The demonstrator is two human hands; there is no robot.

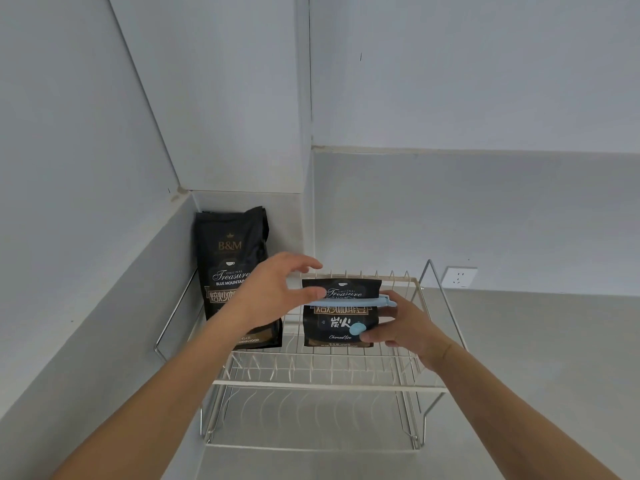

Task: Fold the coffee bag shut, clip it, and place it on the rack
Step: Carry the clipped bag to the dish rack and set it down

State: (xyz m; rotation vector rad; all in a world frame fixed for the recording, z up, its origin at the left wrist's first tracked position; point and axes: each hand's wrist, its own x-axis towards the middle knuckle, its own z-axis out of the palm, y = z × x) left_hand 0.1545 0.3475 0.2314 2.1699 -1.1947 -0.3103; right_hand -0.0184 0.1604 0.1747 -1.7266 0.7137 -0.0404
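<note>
A black coffee bag with its top folded down stands on the upper shelf of a wire rack. A light blue clip runs across the fold. My right hand grips the bag's right side, fingers near the clip's end. My left hand hovers at the bag's upper left with fingers spread, thumb tip at the clip's left end. A second, taller black coffee bag stands upright at the rack's left end, partly hidden by my left wrist.
The rack stands on a grey counter in a wall corner, with a lower wire tier beneath. A white wall socket sits behind the rack on the right. Grey walls close off the left and back.
</note>
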